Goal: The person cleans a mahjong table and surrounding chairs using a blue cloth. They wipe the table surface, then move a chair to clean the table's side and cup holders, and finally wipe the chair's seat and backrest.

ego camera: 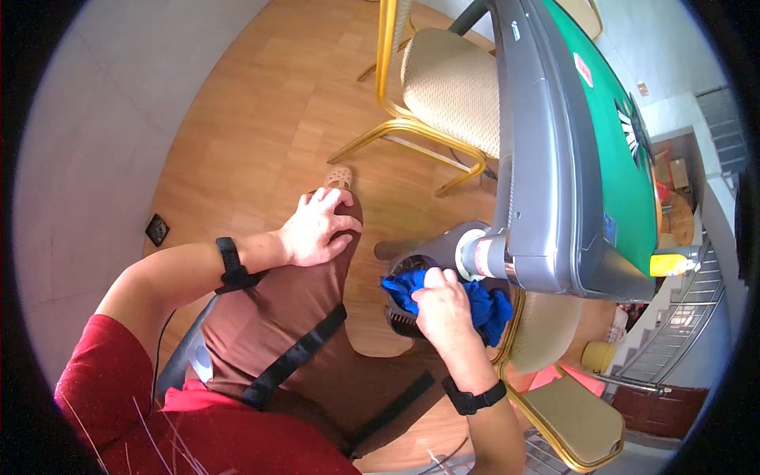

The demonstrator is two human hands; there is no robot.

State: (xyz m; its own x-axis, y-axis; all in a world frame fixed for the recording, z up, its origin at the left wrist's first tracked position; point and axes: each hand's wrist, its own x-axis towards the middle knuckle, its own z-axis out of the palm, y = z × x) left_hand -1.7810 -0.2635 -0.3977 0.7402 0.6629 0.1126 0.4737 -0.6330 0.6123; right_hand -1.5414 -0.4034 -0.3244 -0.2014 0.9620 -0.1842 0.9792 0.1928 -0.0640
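My right hand (444, 306) grips a bunched blue cloth (491, 312), whose ends spread out on both sides of the fist. Cloth and hand are at a dark plastic hollow part (404, 323) by the leg of a table. The table's leg (493, 256) is grey, with a pale collar and a label bearing writing. On my bent knee, covered by brown trousers (285, 303), lies my left hand (320, 228), fingers spread and holding nothing. Above the cloth runs the grey rim (555, 178) of what looks like a mahjong table with a green top (623, 196).
A gold-framed chair (451, 83) stands beside the table; another chair (570, 415) is at lower right. A yellow bottle-like container (671, 265) is at the table's corner. A pale wall (101, 148) bounds the wood-look floor (255, 130). Metal stair railings (683, 320) are beyond.
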